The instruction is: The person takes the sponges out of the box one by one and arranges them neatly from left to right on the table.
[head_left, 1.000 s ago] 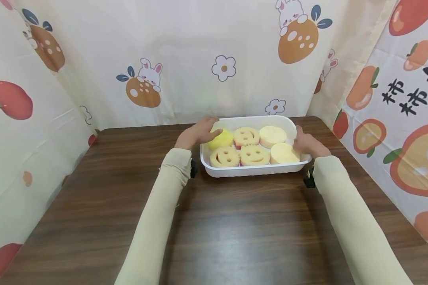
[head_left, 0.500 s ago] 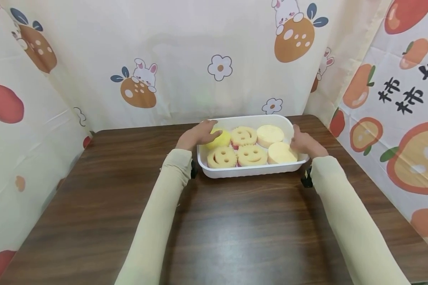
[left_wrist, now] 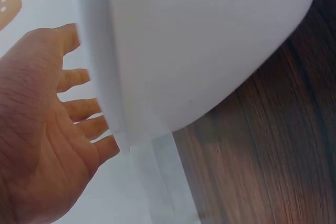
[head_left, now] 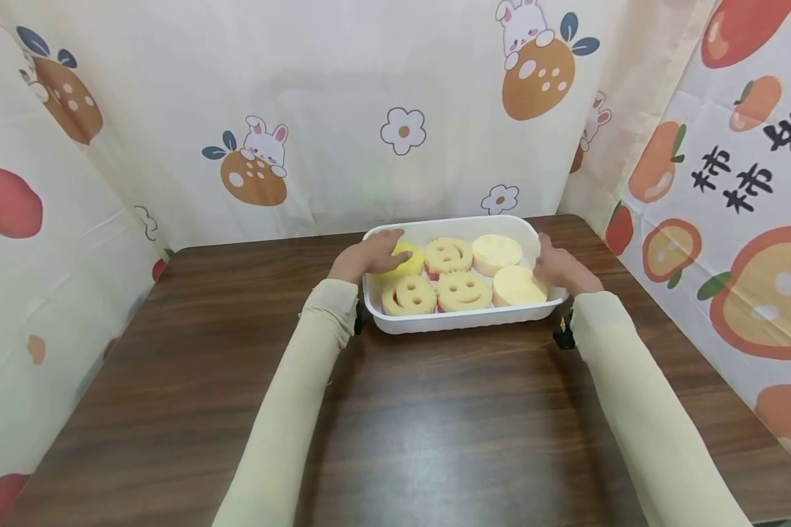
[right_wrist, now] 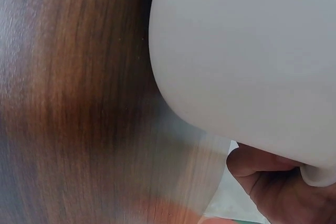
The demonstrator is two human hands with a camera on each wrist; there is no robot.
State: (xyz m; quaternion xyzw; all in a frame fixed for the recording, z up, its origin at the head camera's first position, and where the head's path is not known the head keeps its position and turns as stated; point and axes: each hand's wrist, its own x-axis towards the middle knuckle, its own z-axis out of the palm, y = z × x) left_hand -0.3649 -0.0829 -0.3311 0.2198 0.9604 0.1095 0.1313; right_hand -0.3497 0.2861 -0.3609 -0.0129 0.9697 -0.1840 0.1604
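A white plastic tray [head_left: 461, 320] stands at the back of the brown table. Inside are smiley-faced round sponge-like pieces [head_left: 464, 291], two plain pale yellow discs [head_left: 496, 252] and a brighter yellow piece [head_left: 409, 260]. My left hand [head_left: 369, 256] lies over the tray's left rim, thumb and fingers extended inward above the yellow piece. In the left wrist view its fingers [left_wrist: 79, 78] reach over the rim, the palm apart from the wall. My right hand [head_left: 563, 267] grips the right rim. Its curled finger [right_wrist: 257, 161] shows beneath the rim in the right wrist view; other fingers are hidden.
The dark wood-grain table [head_left: 395, 432] extends in front of the tray. A patterned cloth [head_left: 343, 161] hangs close behind it, with more printed cloth [head_left: 758, 293] along the right side and the left.
The head view has shifted slightly, so the tray and hands appear a little further left. Both hands keep their places at the tray's two ends.
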